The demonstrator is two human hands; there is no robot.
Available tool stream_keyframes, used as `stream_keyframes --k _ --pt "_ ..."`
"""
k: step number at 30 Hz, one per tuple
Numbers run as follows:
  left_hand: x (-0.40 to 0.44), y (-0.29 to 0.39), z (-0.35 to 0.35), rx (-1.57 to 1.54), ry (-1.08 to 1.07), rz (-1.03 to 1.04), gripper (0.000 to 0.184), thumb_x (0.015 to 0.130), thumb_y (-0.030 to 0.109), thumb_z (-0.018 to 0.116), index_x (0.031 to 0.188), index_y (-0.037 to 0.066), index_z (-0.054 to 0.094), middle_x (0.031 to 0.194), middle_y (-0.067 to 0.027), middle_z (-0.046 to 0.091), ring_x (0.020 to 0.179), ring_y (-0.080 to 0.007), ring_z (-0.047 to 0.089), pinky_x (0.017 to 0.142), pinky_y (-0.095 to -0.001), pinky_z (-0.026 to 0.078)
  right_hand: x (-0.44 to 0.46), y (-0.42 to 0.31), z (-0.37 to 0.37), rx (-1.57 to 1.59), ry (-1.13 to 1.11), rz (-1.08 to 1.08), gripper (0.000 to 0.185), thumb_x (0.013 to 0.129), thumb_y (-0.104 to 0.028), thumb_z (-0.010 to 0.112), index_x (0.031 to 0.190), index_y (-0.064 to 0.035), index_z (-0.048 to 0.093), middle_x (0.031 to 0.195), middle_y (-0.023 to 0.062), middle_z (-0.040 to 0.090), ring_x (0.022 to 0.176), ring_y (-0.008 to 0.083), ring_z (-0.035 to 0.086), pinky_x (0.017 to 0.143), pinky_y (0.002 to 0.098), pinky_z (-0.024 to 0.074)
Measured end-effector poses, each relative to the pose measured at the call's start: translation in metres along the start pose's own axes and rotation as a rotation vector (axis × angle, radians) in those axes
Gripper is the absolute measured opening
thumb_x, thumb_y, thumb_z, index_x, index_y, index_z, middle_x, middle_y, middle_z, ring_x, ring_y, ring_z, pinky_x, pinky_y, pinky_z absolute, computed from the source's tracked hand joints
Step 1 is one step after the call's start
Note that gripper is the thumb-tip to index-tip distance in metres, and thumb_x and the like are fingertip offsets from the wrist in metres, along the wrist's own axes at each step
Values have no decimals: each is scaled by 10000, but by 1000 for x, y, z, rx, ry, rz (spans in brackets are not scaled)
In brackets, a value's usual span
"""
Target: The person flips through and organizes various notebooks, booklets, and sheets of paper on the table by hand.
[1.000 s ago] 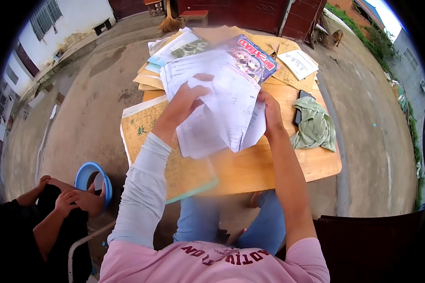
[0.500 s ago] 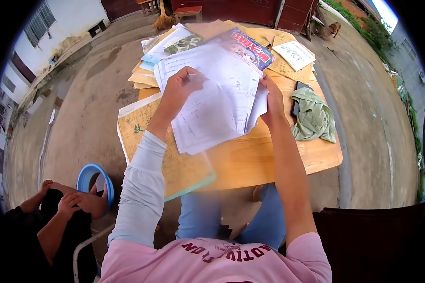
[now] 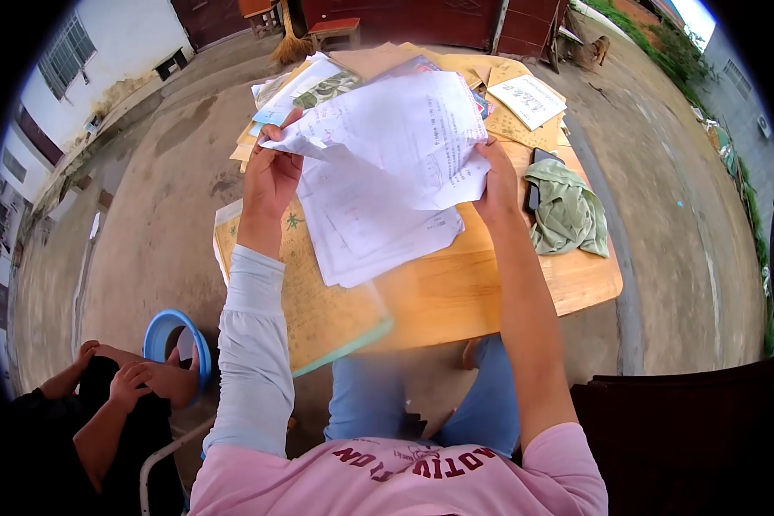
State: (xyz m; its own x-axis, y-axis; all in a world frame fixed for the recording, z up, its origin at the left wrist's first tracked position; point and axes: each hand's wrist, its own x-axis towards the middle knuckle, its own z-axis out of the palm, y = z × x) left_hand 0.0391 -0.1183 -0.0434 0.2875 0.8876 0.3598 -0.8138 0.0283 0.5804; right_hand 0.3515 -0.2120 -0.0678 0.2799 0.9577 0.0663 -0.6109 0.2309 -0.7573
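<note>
A printed sheet of paper (image 3: 404,129) is stretched between my two hands above the table. My left hand (image 3: 273,176) pinches its crumpled left edge, thumb and fingers closed on it. At its right edge my right hand (image 3: 496,182) grips it the same way. Below lies a stack of white papers (image 3: 361,241), partly covered by the raised sheet. Left of the stack, a yellowed booklet (image 3: 318,318) with a green edge lies near the front of the table. Behind the sheet, a comic-style magazine shows only in small parts.
On the wooden table (image 3: 568,284), a green cloth (image 3: 569,215) partly covers a black phone (image 3: 535,196). Old papers and a white booklet (image 3: 527,101) lie at the back. At lower left a person sits with feet in a blue basin (image 3: 170,331).
My left hand has moved left and now holds the sheet's left edge. The sheet has been lifted and spread off the stack, hiding most of the magazine. The right hand stays at the right edge.
</note>
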Motion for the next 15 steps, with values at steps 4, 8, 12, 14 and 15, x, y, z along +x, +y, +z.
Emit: stream_keyframes --k 4,8,12,14,15 --pt "3 -1 -5 -53 56 -44 122 900 -2 436 915 64 537 1332 -189 520 1079 -224 599 962 -323 505 1 3 0 60 -1 -41 205 946 -102 438 1132 -40 497 1072 98 596 988 208 598 869 357 507" --pt "-1 -1 9 -39 139 -125 204 901 38 449 1093 26 517 1301 -187 527 1082 -264 592 991 -343 486 4 0 -6 87 19 -143 217 948 -74 443 1156 -40 496 1099 93 595 1018 208 593 881 351 504" --pt "-3 -15 24 341 145 -323 457 969 255 512 1307 -34 404 1266 -197 515 1186 -313 529 1053 -417 435 0 0 3 180 23 -216 257 955 -68 452 1211 -54 471 1201 84 551 1071 196 571 919 353 496" --pt "-10 -28 27 495 -29 -376 737 902 406 613 1387 -16 253 1271 -207 496 1232 -308 484 1065 -448 400 -6 1 12 229 -27 -203 236 956 -46 452 1191 -65 467 1201 68 549 1073 186 569 938 361 488" --pt "-16 -36 39 563 -58 -379 831 870 446 647 1402 -13 205 1277 -204 491 1240 -306 476 1067 -450 392 -10 3 18 236 -66 -194 231 956 -41 452 1185 -69 465 1194 65 552 1073 185 568 938 358 487"
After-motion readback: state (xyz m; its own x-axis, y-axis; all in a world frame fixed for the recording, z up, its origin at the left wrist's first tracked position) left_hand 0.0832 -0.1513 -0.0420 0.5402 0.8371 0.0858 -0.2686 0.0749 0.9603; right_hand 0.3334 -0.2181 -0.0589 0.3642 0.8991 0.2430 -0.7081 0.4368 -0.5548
